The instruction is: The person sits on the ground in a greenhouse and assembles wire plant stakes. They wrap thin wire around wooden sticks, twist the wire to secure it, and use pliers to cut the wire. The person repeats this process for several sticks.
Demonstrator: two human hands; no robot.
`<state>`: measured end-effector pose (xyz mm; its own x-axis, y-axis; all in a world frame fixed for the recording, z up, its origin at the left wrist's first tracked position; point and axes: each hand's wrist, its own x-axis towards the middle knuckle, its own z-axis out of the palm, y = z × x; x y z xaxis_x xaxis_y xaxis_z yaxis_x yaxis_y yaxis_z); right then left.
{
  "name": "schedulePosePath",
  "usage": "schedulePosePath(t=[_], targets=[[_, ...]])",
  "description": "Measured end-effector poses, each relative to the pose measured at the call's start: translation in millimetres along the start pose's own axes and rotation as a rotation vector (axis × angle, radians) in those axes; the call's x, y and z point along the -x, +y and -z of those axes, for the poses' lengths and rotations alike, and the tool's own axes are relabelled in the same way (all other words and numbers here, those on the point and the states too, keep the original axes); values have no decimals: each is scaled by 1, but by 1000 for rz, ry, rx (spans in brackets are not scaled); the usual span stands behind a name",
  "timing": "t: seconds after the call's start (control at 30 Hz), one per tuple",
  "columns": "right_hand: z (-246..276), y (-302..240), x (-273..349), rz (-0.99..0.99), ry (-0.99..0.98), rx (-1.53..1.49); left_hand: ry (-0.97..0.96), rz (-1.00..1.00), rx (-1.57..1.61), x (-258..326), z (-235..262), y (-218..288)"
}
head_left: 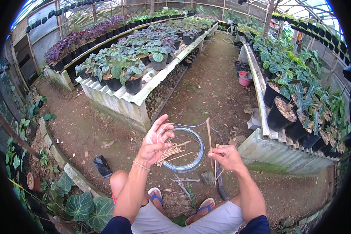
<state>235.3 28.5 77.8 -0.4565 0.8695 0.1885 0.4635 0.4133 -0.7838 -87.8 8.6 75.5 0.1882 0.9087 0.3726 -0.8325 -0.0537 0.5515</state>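
Observation:
My right hand (pixel 227 157) pinches a thin bamboo stick (pixel 209 136) held upright, its lower end below the fingers. To the left, my left hand (pixel 156 143) is raised, index finger up and thumb apart from the curled fingers. A faint thin line shows by those fingers; whether it is wire I cannot tell. On the ground below lies a coil of silvery wire (pixel 201 153), one strand running off toward the right. Inside the coil, partly behind my left hand, is a pile of cut bamboo sticks (pixel 171 153). Pruning shears (pixel 180 181) lie open near my feet.
A black plastic piece (pixel 102 167) lies at the left. Near my right foot are a grey stone (pixel 208 178) and a dark curved tool or pipe (pixel 222 190). Benches with potted plants (pixel 133 82) flank a dirt path (pixel 208 74). A pink pot (pixel 245 79) stands beside the right bench.

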Motion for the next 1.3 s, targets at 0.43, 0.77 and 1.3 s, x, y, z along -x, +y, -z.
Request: schedulePosePath(t=[0.43, 0.77, 1.3], targets=[[-8, -12, 2, -27, -252, -125, 25, 547, -310, 2, -6, -9], [-26, -11, 2, -15, -414, -174, 176, 358, -573, 4, -28, -41], [-10, -3, -1, -25, 191, -173, 292, 628, -895, 8, -3, -38]])
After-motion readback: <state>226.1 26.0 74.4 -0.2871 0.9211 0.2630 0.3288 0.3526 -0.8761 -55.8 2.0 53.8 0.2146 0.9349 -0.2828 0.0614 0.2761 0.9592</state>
